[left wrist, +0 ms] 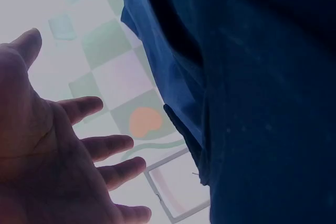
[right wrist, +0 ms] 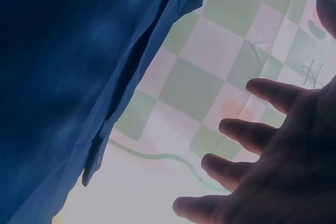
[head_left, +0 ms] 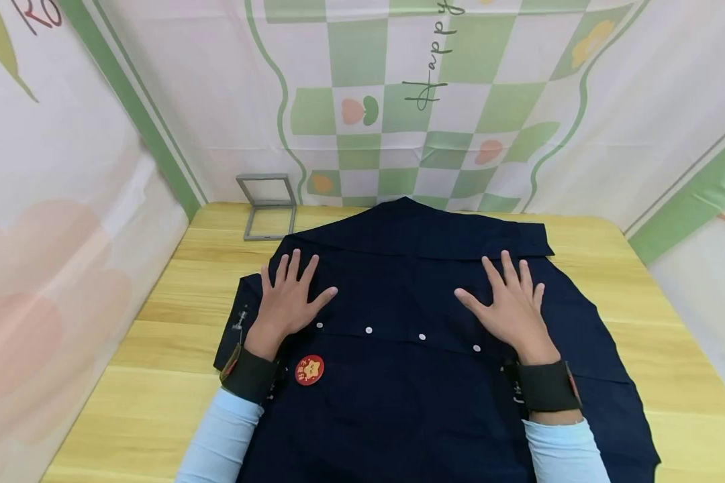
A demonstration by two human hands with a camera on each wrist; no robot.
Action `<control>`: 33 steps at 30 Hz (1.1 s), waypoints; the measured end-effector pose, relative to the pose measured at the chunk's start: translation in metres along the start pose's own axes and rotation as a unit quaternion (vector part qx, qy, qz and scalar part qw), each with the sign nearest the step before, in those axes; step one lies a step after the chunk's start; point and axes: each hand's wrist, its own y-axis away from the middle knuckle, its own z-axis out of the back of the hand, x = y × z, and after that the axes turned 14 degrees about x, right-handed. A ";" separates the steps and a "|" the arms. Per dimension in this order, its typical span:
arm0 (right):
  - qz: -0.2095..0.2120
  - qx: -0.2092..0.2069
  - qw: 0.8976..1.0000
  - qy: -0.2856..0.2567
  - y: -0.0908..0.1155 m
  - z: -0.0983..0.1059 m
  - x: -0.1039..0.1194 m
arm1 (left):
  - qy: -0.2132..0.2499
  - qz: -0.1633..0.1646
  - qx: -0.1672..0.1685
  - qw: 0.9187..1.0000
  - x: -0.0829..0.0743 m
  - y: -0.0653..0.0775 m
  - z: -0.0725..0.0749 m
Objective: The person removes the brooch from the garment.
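A dark navy garment with buttons [head_left: 411, 409], probably a shirt, is spread over the table, with a row of small white buttons [head_left: 422, 337] running across it. A round red badge with a yellow star figure [head_left: 309, 369] lies on the cloth to the left. My left hand [head_left: 286, 295], fingers spread, is over the garment's left part; my right hand [head_left: 510, 308] is spread likewise over its right part. In the left wrist view a gap shows between the palm [left wrist: 47, 156] and the cloth, and the right wrist view has the same. Neither hand holds anything.
A grey hinged frame [head_left: 270, 237] stands open at the table's back left corner. The wooden table [head_left: 151, 342] shows on both sides of the garment. Behind it hangs a green-and-white checked curtain [head_left: 356, 54], and pale printed cloth [head_left: 66, 154] closes off the left side.
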 end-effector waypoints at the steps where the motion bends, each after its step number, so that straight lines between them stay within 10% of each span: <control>1: 0.002 0.000 1.000 -0.001 0.000 0.000 0.001 | 0.000 0.001 0.001 1.000 0.000 0.001 0.000; 33: 0.056 0.055 0.996 -0.030 -0.009 -0.016 0.042 | 0.000 -0.027 -0.006 1.000 0.004 0.027 0.008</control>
